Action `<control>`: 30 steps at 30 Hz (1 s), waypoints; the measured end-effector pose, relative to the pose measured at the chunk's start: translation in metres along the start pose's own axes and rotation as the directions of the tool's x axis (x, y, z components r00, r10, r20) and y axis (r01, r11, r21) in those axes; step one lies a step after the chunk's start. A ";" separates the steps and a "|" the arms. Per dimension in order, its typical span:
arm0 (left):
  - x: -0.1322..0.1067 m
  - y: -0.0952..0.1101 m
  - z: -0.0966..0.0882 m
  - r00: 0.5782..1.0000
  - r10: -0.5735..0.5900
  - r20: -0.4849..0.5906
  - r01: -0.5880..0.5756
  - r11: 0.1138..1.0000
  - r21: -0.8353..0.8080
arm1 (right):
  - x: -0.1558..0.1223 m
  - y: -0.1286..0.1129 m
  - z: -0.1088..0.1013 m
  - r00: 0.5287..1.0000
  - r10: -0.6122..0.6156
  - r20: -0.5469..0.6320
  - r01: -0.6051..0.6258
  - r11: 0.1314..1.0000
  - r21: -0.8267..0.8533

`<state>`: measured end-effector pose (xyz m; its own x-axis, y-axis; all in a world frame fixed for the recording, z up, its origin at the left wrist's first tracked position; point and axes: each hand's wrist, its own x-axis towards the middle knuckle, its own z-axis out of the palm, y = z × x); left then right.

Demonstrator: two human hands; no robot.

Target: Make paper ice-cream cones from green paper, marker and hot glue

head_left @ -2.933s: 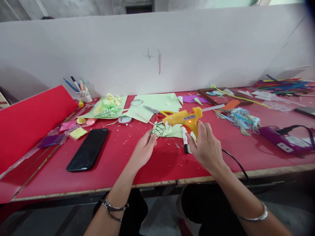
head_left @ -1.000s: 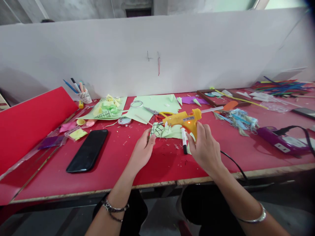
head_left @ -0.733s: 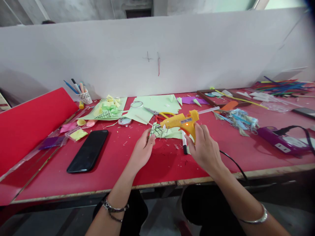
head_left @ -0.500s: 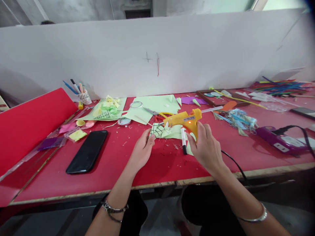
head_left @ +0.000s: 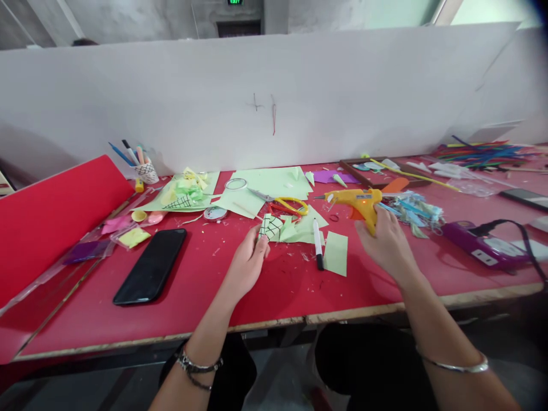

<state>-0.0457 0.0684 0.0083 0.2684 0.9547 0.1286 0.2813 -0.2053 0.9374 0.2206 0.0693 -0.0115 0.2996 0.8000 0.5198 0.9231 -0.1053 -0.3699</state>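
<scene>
a: what is the right hand [head_left: 387, 242] gripping?
b: it is closed around the handle of a yellow glue gun [head_left: 351, 197], whose nozzle points toward the left hand [head_left: 247, 264].
a: and the left hand?
b: its fingertips pinch a grid-marked green paper cone [head_left: 270, 226]. a black marker [head_left: 317, 245] lies between both hands.
</scene>
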 end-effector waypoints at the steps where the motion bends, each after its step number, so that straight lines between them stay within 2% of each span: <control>1: 0.000 -0.001 0.000 1.000 0.005 0.004 -0.005 1.000 -0.006 | 0.002 0.007 0.002 1.000 0.009 0.017 -0.009 1.000 0.000; 5: 0.000 -0.003 0.001 1.000 0.008 0.029 -0.008 1.000 -0.024 | 0.005 0.025 0.011 0.992 0.060 0.110 -0.056 0.998 -0.033; 9: -0.001 -0.002 0.001 0.998 0.012 0.068 -0.008 0.998 -0.063 | 0.006 0.028 0.016 0.973 0.091 0.213 -0.075 0.994 -0.082; 12: -0.001 0.002 0.002 0.995 0.005 0.096 0.007 0.992 -0.129 | 0.006 0.026 0.016 0.953 0.082 0.292 -0.035 0.986 -0.162; 15: -0.001 0.005 0.002 0.995 0.004 0.103 0.015 0.984 -0.178 | 0.005 0.021 0.012 0.957 0.043 0.285 0.041 0.959 -0.281; 18: -0.002 0.006 0.002 0.994 0.009 0.112 0.014 0.979 -0.201 | 0.005 0.018 0.006 0.948 0.121 0.295 0.000 0.925 -0.381; 22: -0.002 0.007 0.001 0.993 0.005 0.114 0.018 0.980 -0.199 | 0.005 0.016 0.000 0.909 0.222 0.353 -0.072 0.917 -0.393; 25: -0.002 0.006 0.000 0.994 -0.004 0.113 0.025 0.982 -0.187 | 0.006 0.018 -0.001 0.923 0.214 0.319 -0.103 0.939 -0.329; 30: -0.002 0.004 0.000 0.994 0.009 0.111 0.012 0.983 -0.185 | 0.009 0.021 0.003 0.956 0.240 0.168 -0.212 0.962 -0.170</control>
<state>-0.0448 0.0655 0.0116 0.3714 0.9230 0.1005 0.1088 -0.1508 0.9826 0.2421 0.0759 -0.0171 0.4677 0.8389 0.2782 0.8657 -0.3714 -0.3356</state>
